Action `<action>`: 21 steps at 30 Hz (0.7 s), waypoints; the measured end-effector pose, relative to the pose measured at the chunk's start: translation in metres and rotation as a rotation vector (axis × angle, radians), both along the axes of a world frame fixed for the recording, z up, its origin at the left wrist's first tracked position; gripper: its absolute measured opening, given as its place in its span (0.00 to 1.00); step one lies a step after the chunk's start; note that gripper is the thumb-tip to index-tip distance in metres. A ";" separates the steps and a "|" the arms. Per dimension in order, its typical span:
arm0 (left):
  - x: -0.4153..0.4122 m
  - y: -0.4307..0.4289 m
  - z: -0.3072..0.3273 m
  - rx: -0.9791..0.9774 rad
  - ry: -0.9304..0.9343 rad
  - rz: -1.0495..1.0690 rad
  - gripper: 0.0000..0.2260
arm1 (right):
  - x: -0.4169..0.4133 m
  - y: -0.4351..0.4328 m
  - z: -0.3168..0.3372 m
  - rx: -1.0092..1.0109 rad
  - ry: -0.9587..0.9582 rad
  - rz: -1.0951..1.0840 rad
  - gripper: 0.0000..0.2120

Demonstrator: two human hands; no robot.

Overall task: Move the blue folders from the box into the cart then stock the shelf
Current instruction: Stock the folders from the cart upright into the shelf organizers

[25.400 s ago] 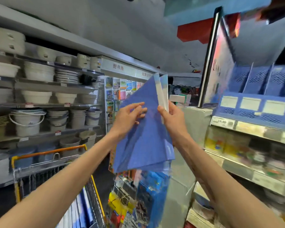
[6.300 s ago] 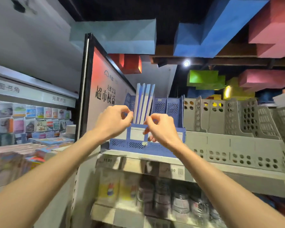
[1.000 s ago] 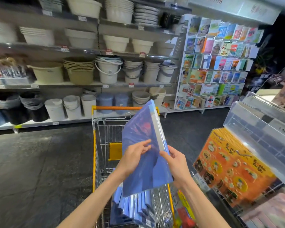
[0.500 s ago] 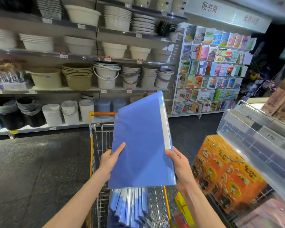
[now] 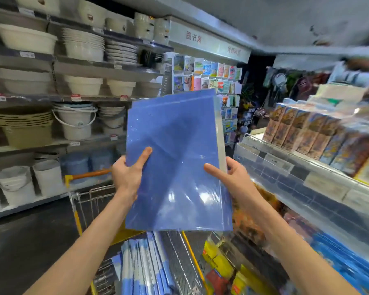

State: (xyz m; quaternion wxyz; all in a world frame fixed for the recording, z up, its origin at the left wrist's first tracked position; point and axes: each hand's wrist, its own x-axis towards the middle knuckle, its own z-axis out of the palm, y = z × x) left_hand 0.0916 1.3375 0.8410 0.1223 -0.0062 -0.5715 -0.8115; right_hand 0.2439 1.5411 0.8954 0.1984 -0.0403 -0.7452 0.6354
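Holding blue folders (image 5: pixel 175 162) mid-frame above the cart (image 5: pixel 78 211), each grip pinching a side edge, left hand (image 5: pixel 127 177) and right hand (image 5: pixel 229 177) look mid-stocking, with many cart folders (image 5: pixel 141 265) waiting at lower centre.

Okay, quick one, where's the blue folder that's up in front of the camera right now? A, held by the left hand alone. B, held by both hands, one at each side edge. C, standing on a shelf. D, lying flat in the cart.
B: the left hand grips the left edge of the blue folder and the right hand grips its right edge, holding it above the cart.
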 end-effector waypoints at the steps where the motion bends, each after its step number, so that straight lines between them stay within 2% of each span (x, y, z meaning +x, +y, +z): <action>1: 0.004 0.010 0.012 0.008 0.025 -0.022 0.17 | 0.013 0.003 0.012 0.062 0.019 -0.066 0.14; 4: 0.021 0.036 0.041 0.056 0.071 -0.076 0.30 | 0.052 0.017 0.043 0.294 0.057 -0.237 0.17; 5: 0.028 0.045 0.049 0.063 0.078 -0.091 0.31 | 0.065 0.020 0.053 0.337 0.067 -0.285 0.18; 10: 0.093 0.110 0.105 0.091 0.155 -0.222 0.24 | 0.141 0.047 0.105 0.403 0.220 -0.542 0.14; 14: 0.149 0.163 0.147 0.172 0.222 -0.444 0.19 | 0.215 0.076 0.139 0.424 0.293 -0.685 0.12; 19: 0.223 0.220 0.190 0.185 0.331 -0.638 0.26 | 0.309 0.103 0.167 0.402 0.370 -0.789 0.08; 21: 0.259 0.247 0.205 0.223 0.348 -0.687 0.24 | 0.349 0.118 0.174 0.380 0.381 -0.813 0.07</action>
